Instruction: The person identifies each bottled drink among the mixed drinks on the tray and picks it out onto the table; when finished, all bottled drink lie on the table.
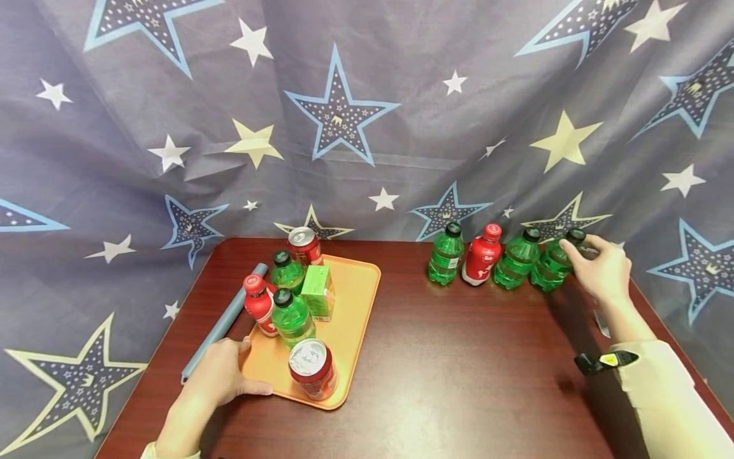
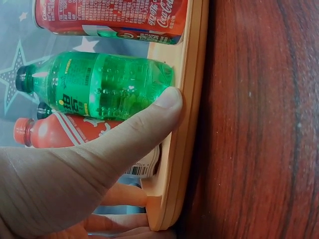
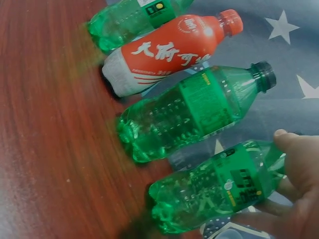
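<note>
My left hand point(image 1: 220, 373) grips the near left corner of an orange tray point(image 1: 358, 306), its thumb point(image 2: 144, 124) along the rim. On the tray stand two green soda bottles, the nearer one point(image 2: 119, 84) beside my thumb, plus a red bottle point(image 1: 260, 306), a green carton point(image 1: 318, 293) and two red cans, one Coca-Cola can point(image 2: 114, 20) at the near edge. At the far right, my right hand point(image 1: 602, 271) holds the rightmost green soda bottle point(image 3: 214, 184) near its neck. That bottle is upright, its base at the tabletop.
Left of the held bottle stand a green bottle point(image 1: 517, 260), a red-and-white bottle point(image 1: 482, 256) and another green bottle point(image 1: 445, 258) in a row. A blue-grey bar point(image 1: 223, 325) lies left of the tray. A starry curtain point(image 1: 367, 185) hangs behind the table point(image 1: 459, 376).
</note>
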The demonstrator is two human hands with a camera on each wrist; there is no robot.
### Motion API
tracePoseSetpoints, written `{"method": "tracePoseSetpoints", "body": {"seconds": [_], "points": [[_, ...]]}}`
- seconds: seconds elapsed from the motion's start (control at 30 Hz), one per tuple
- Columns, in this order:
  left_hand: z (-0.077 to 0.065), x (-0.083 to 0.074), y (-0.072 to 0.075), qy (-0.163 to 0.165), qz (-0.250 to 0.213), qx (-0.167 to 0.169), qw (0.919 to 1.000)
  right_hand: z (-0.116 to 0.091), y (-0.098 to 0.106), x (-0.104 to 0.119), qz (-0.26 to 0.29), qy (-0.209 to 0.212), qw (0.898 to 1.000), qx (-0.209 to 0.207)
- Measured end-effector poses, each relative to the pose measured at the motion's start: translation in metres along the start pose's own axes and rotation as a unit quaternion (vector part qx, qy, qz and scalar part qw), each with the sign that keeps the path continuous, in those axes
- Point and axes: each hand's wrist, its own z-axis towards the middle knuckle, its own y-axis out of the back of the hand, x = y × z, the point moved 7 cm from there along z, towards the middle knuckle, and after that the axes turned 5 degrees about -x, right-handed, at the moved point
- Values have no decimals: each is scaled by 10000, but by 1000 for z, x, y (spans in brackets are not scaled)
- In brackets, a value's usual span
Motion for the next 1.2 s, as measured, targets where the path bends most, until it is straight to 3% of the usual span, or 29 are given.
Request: {"method": "tracePoseSetpoints", "body": {"seconds": [0.3, 0.4, 0.6, 0.77, 0.97, 1.2], "points": [[-3, 0, 1, -41, -10, 8, 10000, 7, 7, 10, -2, 94, 9975, 707], [-3, 0, 1, -35, 9, 15, 10000, 14, 14, 18, 231, 119, 9964, 811], [-2, 1, 1, -22, 10, 25, 10000, 27, 40, 44, 951, -117, 9943, 457], [-2, 2, 0, -30, 3, 24, 10000, 33, 56, 82, 1512, -6, 9884, 164], [-2, 3, -1, -36, -22, -6, 10000, 27, 54, 143, 2253, 643, 9717, 292], [-2, 3, -1, -31, -28, -47, 10000, 8, 37, 214, 3205, 1274, 9351, 817]]}}
